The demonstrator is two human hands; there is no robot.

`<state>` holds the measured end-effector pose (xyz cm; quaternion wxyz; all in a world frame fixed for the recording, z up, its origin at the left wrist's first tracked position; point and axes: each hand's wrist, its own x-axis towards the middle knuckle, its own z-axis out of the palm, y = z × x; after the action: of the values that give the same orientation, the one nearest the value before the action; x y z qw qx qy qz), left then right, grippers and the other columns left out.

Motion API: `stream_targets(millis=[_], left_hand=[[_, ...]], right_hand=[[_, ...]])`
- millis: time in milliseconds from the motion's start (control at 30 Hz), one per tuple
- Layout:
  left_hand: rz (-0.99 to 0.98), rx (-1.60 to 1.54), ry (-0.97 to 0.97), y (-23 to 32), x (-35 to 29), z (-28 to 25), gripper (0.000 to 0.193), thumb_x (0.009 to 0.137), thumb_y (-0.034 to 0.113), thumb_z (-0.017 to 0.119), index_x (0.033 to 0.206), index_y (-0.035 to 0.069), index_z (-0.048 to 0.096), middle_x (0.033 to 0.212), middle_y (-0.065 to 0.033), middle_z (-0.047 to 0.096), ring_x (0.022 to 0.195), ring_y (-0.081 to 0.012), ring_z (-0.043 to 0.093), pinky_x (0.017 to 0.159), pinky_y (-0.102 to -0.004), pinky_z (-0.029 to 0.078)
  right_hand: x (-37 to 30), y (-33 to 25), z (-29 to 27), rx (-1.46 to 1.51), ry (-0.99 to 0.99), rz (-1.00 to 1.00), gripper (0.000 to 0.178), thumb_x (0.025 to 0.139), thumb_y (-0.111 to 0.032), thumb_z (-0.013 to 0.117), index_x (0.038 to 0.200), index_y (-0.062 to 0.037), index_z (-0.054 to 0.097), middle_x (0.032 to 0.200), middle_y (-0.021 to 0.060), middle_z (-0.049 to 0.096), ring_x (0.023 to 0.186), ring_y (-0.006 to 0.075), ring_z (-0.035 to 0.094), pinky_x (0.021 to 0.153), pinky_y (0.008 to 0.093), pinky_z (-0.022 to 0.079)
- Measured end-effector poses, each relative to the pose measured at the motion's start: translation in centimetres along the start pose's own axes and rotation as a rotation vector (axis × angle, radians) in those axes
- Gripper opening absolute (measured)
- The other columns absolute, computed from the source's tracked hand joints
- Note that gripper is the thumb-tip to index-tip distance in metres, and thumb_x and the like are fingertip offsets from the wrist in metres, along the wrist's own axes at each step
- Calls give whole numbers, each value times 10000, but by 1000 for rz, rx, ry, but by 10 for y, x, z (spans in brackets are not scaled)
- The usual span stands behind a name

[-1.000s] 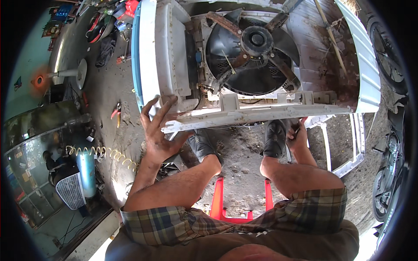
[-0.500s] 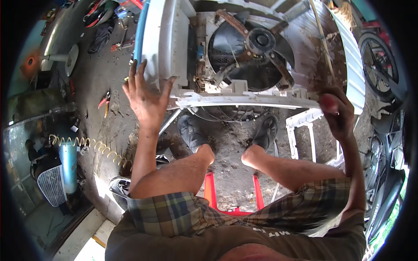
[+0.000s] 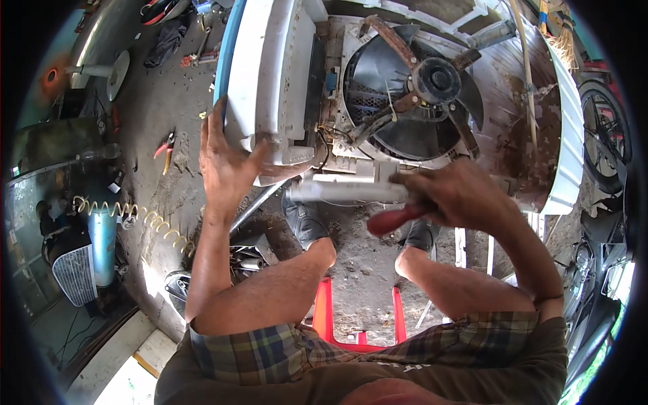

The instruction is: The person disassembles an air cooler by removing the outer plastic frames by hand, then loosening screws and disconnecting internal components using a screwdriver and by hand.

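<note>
One left hand (image 3: 231, 162) spreads wide against one white casing (image 3: 260, 74) — one right hand (image 3: 466, 194) grips one red-handled tool (image 3: 393, 219).

Room to pass opens over the floor (image 3: 364, 270) between the legs (image 3: 273, 275); ahead, the bar (image 3: 344, 189), the red handle (image 3: 391, 221) and the right grip (image 3: 466, 196) stand before the fan (image 3: 437, 79).

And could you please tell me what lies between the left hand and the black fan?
In the head view, the white casing wall, a dark strip and thin wires lie between the left hand and the fan.
</note>
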<state>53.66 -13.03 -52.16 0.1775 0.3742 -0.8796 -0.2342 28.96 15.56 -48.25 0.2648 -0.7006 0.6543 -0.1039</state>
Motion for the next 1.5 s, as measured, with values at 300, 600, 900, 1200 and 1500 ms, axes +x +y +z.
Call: stream_targets(millis=[300,600,900,1200,1500], left_hand=[[0,-110,-6,-27,14,-6,936,638,146,772,1508,-55,492,1249,-247,651,1132,-356,672,1026,-459,527],[115,-6,51,-39,13,10,900,658,234,754,1464,-83,509,1255,-260,639,1140,-374,638,1029,-470,490],[67,-25,-22,-52,9,10,884,712,286,767,1451,-102,476,1299,-267,608,1207,-400,575,1086,-499,423],[-26,-123,-60,-42,10,8,925,684,230,708,1503,-93,427,1323,-227,585,1240,-343,554,1115,-437,415],[-115,-199,-136,-31,14,3,944,652,183,688,1501,-125,415,1338,-233,591,1214,-307,589,1091,-388,457]], right_hand=[[-4,-4,-1,149,-202,-130,375,881,-324,783,1147,-129,605,810,82,648,616,348,690,529,487,525],[-3,16,23,344,-146,-227,447,911,-518,745,1088,-121,639,803,85,652,660,341,700,540,470,530],[3,20,45,586,-154,-139,679,956,-424,714,1455,-90,398,1065,183,762,833,454,726,706,548,566],[13,18,37,431,-242,-167,492,991,-478,636,1313,-113,566,825,154,724,768,388,747,670,526,585],[17,21,43,476,-251,-153,395,1016,-433,601,1217,-95,569,779,168,726,738,403,742,652,546,579]])
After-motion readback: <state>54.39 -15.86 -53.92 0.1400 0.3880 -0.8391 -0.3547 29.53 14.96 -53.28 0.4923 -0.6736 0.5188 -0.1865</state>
